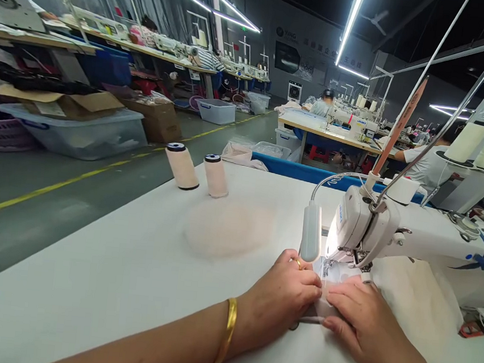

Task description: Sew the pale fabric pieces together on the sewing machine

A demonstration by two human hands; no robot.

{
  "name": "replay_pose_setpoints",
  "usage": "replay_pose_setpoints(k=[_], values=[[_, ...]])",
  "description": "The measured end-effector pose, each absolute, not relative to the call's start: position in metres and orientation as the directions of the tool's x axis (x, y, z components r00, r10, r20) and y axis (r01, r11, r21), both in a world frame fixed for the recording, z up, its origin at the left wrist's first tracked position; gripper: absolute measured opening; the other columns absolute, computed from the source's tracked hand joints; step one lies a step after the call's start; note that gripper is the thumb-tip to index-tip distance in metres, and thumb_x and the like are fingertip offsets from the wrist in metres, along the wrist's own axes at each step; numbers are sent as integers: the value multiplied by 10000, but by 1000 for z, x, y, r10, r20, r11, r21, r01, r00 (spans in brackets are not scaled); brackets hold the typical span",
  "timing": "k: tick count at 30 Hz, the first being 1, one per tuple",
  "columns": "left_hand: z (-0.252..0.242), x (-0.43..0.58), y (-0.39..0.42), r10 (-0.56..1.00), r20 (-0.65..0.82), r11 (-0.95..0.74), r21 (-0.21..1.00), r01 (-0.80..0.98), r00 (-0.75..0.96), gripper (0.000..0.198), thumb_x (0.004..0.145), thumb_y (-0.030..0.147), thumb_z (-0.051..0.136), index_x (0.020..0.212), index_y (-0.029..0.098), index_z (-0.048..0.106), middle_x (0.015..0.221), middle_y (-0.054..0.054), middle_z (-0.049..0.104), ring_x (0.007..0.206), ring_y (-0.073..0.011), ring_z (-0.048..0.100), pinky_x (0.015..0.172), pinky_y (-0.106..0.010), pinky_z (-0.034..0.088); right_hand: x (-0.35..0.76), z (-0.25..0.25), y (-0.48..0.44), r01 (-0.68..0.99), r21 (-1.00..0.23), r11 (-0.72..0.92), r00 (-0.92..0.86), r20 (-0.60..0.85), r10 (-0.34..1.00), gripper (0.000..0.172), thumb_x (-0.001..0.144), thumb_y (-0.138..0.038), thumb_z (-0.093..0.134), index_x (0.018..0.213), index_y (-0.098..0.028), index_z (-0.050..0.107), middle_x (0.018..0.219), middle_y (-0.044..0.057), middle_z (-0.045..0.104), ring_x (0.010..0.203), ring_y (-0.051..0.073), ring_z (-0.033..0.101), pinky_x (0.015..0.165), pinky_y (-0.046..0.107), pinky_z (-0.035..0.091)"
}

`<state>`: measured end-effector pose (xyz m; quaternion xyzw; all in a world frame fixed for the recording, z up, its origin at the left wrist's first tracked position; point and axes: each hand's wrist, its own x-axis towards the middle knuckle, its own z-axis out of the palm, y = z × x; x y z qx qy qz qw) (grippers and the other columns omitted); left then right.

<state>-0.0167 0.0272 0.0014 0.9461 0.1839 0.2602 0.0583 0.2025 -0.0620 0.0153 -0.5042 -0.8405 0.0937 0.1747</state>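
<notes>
A white sewing machine (356, 221) stands at the right, its needle area lit by a small lamp (312, 232) on a bendable neck. My left hand (285, 294), with a gold bangle and a ring, is closed just left of the presser foot (327, 267), fingers curled on the edge of a thin pale fabric (322, 306). To the right of it, my right hand (363, 321) lies on the same fabric, fingers stretched out and thumb apart. The cloth is sheer, and its edges are partly hidden under my fingers.
Another sheer pale piece (229, 229) lies on the white table (129, 285); more pale cloth (419, 301) rests right of the machine. Two thread cones (182, 167) (215, 176) stand at the far edge. A blue cloth bin (286, 167) sits behind. Co-workers sit at other machines.
</notes>
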Motion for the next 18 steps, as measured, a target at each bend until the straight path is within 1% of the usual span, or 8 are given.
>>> replay_pose_setpoints(k=[5, 8, 12, 15, 18], values=[[1, -16, 31, 389, 462, -921, 208, 329, 797, 232, 980, 107, 575, 913, 236, 756, 877, -18, 769, 863, -205, 642, 886, -398, 322, 203, 11, -59, 823, -326, 466, -422, 199, 884, 107, 1072, -283, 545, 1109, -264, 644, 1109, 17, 727, 943, 259, 616, 813, 409, 461], [1, -15, 34, 405, 455, -914, 211, 346, 793, 240, 991, 113, 564, 907, 231, 755, 898, -20, 771, 864, -201, 645, 890, -397, 326, 203, 9, -56, 820, -334, 464, -413, 217, 885, 130, 1072, -298, 544, 1157, -282, 641, 1132, 16, 730, 966, 267, 608, 830, 413, 472], [1, -14, 37, 420, 436, -907, 188, 376, 796, 264, 1012, 122, 540, 889, 229, 748, 891, -24, 756, 861, -202, 636, 926, -402, 337, 202, 9, -54, 809, -349, 472, -406, 248, 879, 134, 1072, -274, 537, 1167, -283, 630, 1205, 11, 730, 1024, 271, 607, 856, 412, 486], [1, -12, 39, 431, 424, -901, 160, 402, 797, 275, 1012, 112, 536, 864, 227, 737, 868, -21, 745, 866, -203, 635, 943, -404, 338, 202, 9, -52, 803, -352, 481, -407, 267, 874, 127, 1069, -257, 538, 1161, -275, 623, 1203, 13, 730, 1056, 272, 610, 871, 414, 495], [0, -11, 41, 439, 422, -896, 141, 421, 794, 256, 997, 100, 551, 886, 235, 738, 858, -16, 743, 879, -208, 641, 942, -403, 339, 203, 7, -50, 811, -347, 471, -396, 268, 878, 132, 1060, -262, 544, 1162, -273, 628, 1180, 21, 725, 1038, 274, 608, 867, 421, 510]])
